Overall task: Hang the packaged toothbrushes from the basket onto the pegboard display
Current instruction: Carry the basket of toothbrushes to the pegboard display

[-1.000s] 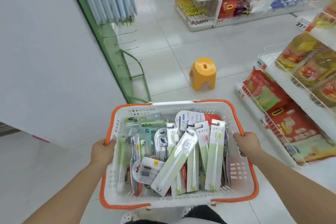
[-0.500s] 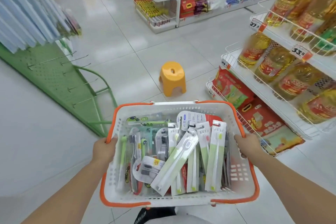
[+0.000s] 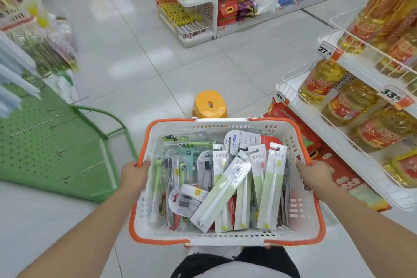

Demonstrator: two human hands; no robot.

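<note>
A shop aisle with a pale tiled floor (image 3: 140, 56); oil bottles (image 3: 322, 81) line the shelves on the right, and a yellow stool (image 3: 209, 104) stands ahead. The left hand (image 3: 134, 174) and right hand (image 3: 316, 175) each grip a side rim of the basket (image 3: 228, 238), fingers curled over its edge. The toothbrushes (image 3: 225, 183) lie heaped inside, none hung yet. This looks like the carrying step. Next, the basket likely needs setting down, perhaps on the stool, near the green pegboard (image 3: 45, 149) at left, freeing a hand to pick a pack.
</note>
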